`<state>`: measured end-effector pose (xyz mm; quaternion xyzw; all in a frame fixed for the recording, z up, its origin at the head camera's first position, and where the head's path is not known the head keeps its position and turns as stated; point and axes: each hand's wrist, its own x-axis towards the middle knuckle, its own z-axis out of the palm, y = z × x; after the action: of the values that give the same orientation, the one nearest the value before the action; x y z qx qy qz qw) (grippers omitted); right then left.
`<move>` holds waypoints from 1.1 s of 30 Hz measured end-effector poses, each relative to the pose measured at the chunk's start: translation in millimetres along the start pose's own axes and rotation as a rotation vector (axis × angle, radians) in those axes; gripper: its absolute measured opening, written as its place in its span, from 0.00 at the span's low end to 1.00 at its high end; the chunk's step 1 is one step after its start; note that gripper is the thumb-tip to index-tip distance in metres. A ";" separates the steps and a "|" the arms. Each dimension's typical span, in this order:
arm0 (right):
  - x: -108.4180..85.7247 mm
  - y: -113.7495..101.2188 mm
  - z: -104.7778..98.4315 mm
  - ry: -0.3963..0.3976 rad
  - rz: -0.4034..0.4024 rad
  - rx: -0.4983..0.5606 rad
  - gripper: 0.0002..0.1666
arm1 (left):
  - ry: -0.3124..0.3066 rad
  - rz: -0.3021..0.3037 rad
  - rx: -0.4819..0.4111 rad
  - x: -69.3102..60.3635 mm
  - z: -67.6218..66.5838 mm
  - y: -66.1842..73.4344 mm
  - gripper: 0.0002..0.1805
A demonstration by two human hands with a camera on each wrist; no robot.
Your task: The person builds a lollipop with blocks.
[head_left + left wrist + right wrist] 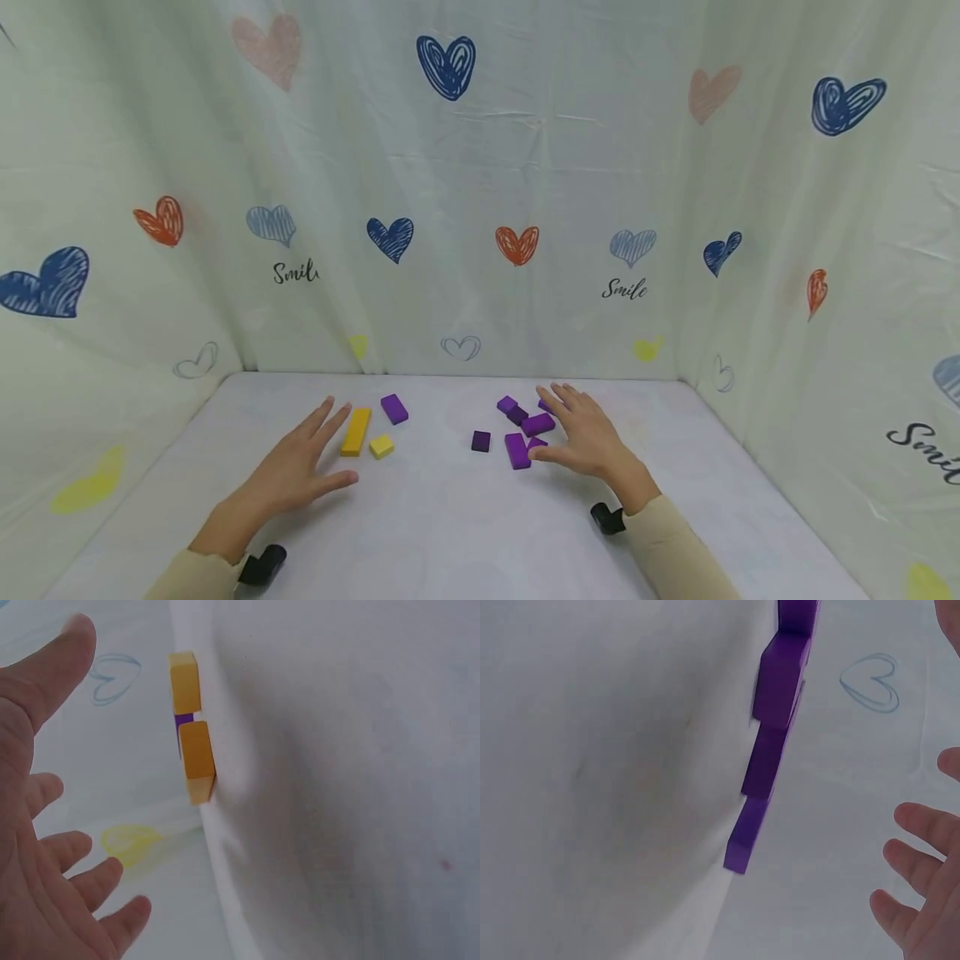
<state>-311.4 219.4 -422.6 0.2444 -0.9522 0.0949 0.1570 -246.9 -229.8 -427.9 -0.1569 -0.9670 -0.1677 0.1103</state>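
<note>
In the head view my left hand point(288, 469) hovers over the left of the table, fingers spread, holding nothing. Just beyond its fingers lie a long yellow-orange block point(356, 432), a small yellow block point(382, 447) and a purple block point(394, 409). My right hand point(585, 435), also spread and holding nothing, is above the right-hand group. There I see a purple block point(517, 451), another purple block point(537, 425) and several smaller ones, some partly hidden by the hand. A dark purple cube point(481, 441) sits apart, left of that group. Both wrist views show spread fingers away from the blocks.
A white-covered table point(435, 533) carries all the blocks. Behind it and along both sides hangs a pale curtain point(480, 183) printed with hearts and words. A black wrist device point(263, 566) is on the left wrist, another black device point(607, 518) on the right.
</note>
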 end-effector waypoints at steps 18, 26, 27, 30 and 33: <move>67.4 -98.6 34.0 -0.241 -0.190 0.064 0.59 | -0.132 -0.074 -0.215 39.4 8.5 -14.6 0.55; 99.9 -142.0 50.2 -0.367 -0.246 0.118 0.49 | -0.211 -0.117 -0.243 47.8 11.8 -22.1 0.50; 104.1 -146.8 51.2 -0.384 -0.243 0.145 0.47 | -0.217 -0.120 -0.250 48.5 12.1 -23.0 0.50; 114.9 -159.3 55.6 -0.431 -0.232 0.234 0.39 | -0.226 -0.129 -0.262 50.5 13.1 -26.3 0.48; 123.2 -168.1 61.3 -0.464 -0.228 0.325 0.34 | -0.227 -0.128 -0.287 51.7 14.0 -29.2 0.47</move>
<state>-346.0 4.9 -419.8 0.3868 -0.9014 0.1691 -0.0963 -307.0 -237.1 -435.6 -0.1271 -0.9474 -0.2917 -0.0338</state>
